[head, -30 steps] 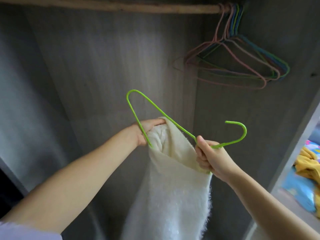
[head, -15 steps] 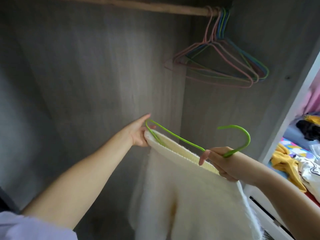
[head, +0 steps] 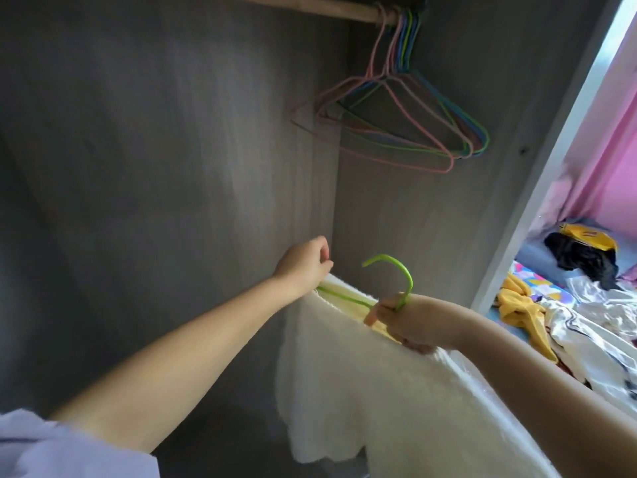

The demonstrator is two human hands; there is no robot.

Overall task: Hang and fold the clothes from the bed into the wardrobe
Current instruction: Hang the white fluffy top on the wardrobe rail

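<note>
- Risk of slipping: cream fluffy garment [head: 396, 391] draped over green wire hanger [head: 393, 270], fabric bulky, wire thin; any tilt toward the right on the lift could probably slide it off.
- Risk of snagging: wooden rail [head: 310, 5] high above, bunch of empty coloured hangers [head: 406, 132] crowded at its right end; green hook could tangle among them if raised there instead of further left.
- Risk of a one-sided hang: left shoulder apparently being settled just now, so lifting early might leave the garment lopsided.
- Left hand [head: 305, 265]: at the far left tip of the hanger, fingers curled, touching the garment's top edge; whether pinching fabric or wire, cannot tell.
- Right hand [head: 406, 317]: clenched around the hanger at the base of the hook, hook standing up above the knuckles, garment hanging beneath.
- Garment located low inside the wardrobe [head: 172, 167], well below the rail, not yet hung.
- More clothes lying on the bed [head: 537, 257] to the right, among them a yellow piece [head: 520, 305] and a black piece [head: 582, 257].
</note>
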